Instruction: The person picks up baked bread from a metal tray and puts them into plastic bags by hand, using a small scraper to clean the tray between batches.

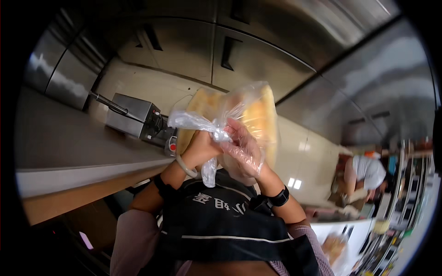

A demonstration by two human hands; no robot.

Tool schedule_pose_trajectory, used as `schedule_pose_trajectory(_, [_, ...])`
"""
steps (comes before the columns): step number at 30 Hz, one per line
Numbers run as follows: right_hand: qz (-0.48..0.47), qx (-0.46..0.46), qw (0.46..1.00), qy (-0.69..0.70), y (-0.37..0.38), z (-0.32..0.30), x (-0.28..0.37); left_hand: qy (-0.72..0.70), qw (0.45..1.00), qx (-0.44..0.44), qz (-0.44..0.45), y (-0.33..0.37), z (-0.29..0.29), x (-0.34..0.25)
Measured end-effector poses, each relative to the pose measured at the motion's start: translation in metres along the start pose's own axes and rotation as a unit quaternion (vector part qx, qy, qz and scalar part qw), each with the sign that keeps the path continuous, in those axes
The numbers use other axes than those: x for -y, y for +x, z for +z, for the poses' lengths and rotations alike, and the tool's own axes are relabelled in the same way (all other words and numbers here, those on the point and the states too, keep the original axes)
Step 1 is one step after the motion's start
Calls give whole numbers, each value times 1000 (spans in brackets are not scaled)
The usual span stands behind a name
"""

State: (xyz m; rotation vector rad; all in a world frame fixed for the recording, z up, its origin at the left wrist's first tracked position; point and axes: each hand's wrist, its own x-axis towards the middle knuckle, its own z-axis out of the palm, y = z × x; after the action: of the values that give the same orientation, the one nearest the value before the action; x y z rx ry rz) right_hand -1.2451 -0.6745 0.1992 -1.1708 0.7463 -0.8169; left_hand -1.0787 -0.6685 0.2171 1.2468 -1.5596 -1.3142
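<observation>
In front of my apron hangs a clear plastic bag [251, 108] with pale yellow and golden contents that look like bread; their exact kind is unclear through the film. Its gathered top is twisted into a knot [221, 134], with one loose end out to the left and another dangling down. My left hand [202, 145] is closed at the knot, its fingers mostly hidden behind the plastic. Wearing a thin clear glove, my right hand [245, 146] pinches the other side of the knot, fingers bent.
A metal box [131, 115] with cables and a red button stands to the left, beside a grey counter [92, 145]. Steel cabinets [258, 50] line the far side. At the right, a person [366, 175] is low near crowded shelves; a white surface holds another bag [335, 248].
</observation>
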Motion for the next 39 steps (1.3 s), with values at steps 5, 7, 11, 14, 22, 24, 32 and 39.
schedule_pose_trajectory(5, [25, 195, 980, 8, 138, -73, 8, -177, 977, -121, 14, 108, -15, 64])
schedule_pose_trajectory(7, [63, 251, 959, -118, 187, -75, 51, -116, 977, -181, 9, 127, -31, 64])
schedule_pose_trajectory(11, [20, 370, 899, -235, 282, -69, 83, -135, 927, -350, -26, 155, -62, 61])
schedule_pose_trajectory(14, [10, 398, 893, -209, 348, -46, 82, -178, 872, -454, -53, 175, -96, 63])
schedule_pose_trajectory(22, [92, 439, 887, -106, 544, 58, 84, -302, 726, -617, -37, 207, -236, 78])
schedule_pose_trajectory(24, [108, 310, 930, -167, 594, 101, 106, -312, 682, -662, -1, 206, -280, 79])
schedule_pose_trajectory(32, [8, 259, 966, -19, 768, 279, 90, -309, 584, -748, 60, 194, -469, 77])
schedule_pose_trajectory(39, [-14, 321, 947, 26, 913, 422, 3, -298, 509, -804, 78, 185, -577, 123])
